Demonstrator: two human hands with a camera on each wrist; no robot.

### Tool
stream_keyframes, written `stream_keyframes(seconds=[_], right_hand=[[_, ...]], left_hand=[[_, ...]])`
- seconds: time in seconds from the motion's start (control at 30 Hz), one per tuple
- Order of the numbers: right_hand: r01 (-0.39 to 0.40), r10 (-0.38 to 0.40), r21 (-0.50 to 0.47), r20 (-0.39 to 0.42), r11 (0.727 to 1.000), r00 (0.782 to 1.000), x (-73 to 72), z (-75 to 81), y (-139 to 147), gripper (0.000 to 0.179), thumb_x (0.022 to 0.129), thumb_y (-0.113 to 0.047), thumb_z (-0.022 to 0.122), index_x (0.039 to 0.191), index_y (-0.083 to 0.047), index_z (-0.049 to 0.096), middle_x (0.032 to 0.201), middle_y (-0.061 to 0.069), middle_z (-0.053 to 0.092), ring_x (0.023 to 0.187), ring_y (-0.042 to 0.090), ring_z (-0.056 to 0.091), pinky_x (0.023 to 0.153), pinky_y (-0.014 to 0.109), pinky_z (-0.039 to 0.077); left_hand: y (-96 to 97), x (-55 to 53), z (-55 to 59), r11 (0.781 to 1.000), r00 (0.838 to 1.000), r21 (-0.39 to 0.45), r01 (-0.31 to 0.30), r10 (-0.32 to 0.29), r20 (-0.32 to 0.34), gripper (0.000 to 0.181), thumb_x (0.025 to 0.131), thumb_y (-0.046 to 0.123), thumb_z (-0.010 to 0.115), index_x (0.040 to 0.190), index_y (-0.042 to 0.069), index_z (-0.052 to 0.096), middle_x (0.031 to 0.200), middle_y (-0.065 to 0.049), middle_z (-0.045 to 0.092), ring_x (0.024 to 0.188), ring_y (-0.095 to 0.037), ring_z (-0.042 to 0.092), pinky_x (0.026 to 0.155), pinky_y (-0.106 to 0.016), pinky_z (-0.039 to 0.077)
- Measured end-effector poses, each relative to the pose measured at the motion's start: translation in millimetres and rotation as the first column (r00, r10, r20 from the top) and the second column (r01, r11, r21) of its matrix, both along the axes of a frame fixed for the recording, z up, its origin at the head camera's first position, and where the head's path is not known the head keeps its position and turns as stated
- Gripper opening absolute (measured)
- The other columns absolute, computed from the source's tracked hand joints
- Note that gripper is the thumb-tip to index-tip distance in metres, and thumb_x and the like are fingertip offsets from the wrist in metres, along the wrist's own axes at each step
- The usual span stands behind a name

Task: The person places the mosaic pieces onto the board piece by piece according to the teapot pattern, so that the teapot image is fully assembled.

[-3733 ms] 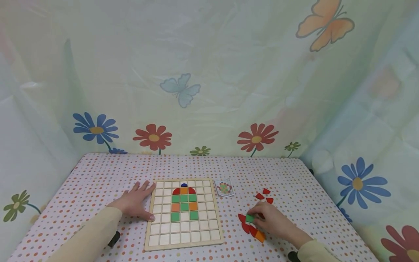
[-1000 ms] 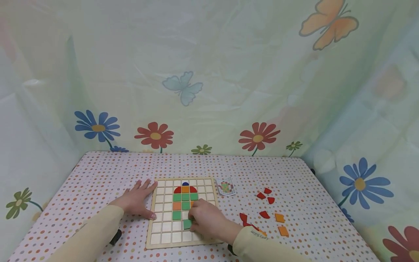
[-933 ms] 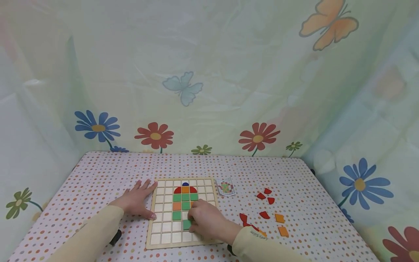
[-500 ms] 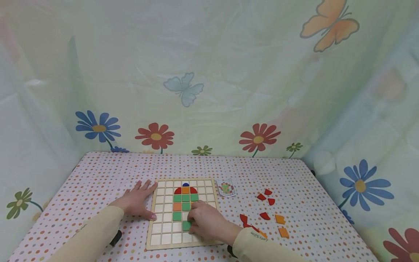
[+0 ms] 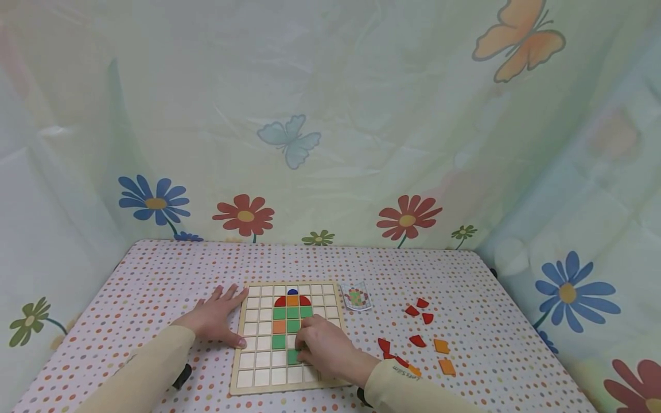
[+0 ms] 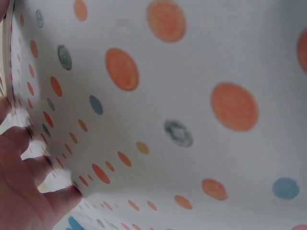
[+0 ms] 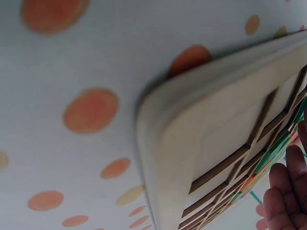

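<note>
Left hand (image 5: 216, 316) rests on dotted tablecloth (image 5: 310, 264) before flower-printed backdrop (image 5: 341, 178).

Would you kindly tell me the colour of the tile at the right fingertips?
Green; the tile shows best in the head view.

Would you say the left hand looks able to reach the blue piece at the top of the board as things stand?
Probably yes: the left hand rests at the left edge of the board, only bare cells lie between it and the blue piece, and the right hand is lower down.
</note>
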State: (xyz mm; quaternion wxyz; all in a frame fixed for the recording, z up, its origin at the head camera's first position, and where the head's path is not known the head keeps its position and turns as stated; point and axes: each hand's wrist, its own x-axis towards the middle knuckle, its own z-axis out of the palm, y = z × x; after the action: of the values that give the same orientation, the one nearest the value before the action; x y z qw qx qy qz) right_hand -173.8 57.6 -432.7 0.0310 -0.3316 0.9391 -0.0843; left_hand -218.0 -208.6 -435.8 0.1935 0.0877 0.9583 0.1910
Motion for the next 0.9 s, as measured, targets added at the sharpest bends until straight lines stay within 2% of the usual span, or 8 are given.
stream_keyframes(seconds=[0.17, 0.37, 0.6, 0.73, 0.9], right_hand=[[0.008, -0.008, -0.023, 0.029, 1.0, 1.0, 0.0, 0.6, 2, 0.005, 0.084, -0.023, 0.085, 0.087, -0.021, 0.082, 0.093, -0.011, 0.067, 0.088, 0.003, 0.055, 0.081, 0.017, 0.054], [0.034, -0.026, -0.066, 0.118, 0.997, 0.993, -1.2, 2.9, 9, 0.007, 0.089, -0.019, 0.081, 0.095, -0.02, 0.082, 0.098, -0.011, 0.068, 0.094, 0.004, 0.057, 0.086, 0.021, 0.055], [0.001, 0.032, -0.166, 0.192, 0.986, 0.981, -8.3, 10.4, 36, 0.013, 0.094, -0.009, 0.073, 0.104, -0.013, 0.079, 0.104, -0.006, 0.073, 0.101, 0.007, 0.063, 0.089, 0.025, 0.056], [0.047, 0.016, -0.219, 0.279, 0.975, 0.96, -11.1, 15.8, 60, 0.017, 0.096, -0.007, 0.069, 0.109, -0.012, 0.078, 0.108, -0.004, 0.073, 0.104, 0.011, 0.065, 0.089, 0.029, 0.057], [0.16, -0.068, -0.244, 0.347, 0.957, 0.935, -10.9, 19.3, 96, 0.018, 0.096, -0.01, 0.07, 0.113, -0.013, 0.076, 0.115, -0.001, 0.073, 0.117, 0.026, 0.066, 0.097, 0.048, 0.056]], left_hand=[[-0.8, -1.2, -0.3, 1.0, 1.0, 0.002, 0.006, -0.006, 0.007, 0.117, 0.069, 0.044, 0.093, 0.161, 0.007, 0.03, 0.168, -0.028, 0.017, 0.154, -0.056, 0.007, 0.116, -0.079, 0.012], [-2.6, -2.3, -2.1, 1.0, 1.0, 0.003, 0.014, -0.014, 0.028, 0.119, 0.069, 0.046, 0.092, 0.162, 0.007, 0.028, 0.169, -0.027, 0.015, 0.154, -0.056, 0.006, 0.117, -0.079, 0.011], [-3.4, -2.6, -2.8, 1.0, 1.0, 0.009, 0.023, -0.023, 0.009, 0.118, 0.069, 0.046, 0.093, 0.161, 0.007, 0.03, 0.168, -0.028, 0.016, 0.153, -0.057, 0.007, 0.115, -0.08, 0.012], [-2.9, -2.0, -1.8, 1.0, 1.0, 0.007, 0.021, -0.021, 0.009, 0.118, 0.069, 0.045, 0.093, 0.161, 0.007, 0.03, 0.168, -0.029, 0.016, 0.153, -0.057, 0.007, 0.116, -0.08, 0.013], [-1.8, -2.1, -0.9, 1.0, 1.0, 0.003, 0.021, -0.021, 0.011, 0.117, 0.069, 0.045, 0.093, 0.161, 0.006, 0.03, 0.168, -0.029, 0.017, 0.153, -0.057, 0.008, 0.116, -0.08, 0.012]])
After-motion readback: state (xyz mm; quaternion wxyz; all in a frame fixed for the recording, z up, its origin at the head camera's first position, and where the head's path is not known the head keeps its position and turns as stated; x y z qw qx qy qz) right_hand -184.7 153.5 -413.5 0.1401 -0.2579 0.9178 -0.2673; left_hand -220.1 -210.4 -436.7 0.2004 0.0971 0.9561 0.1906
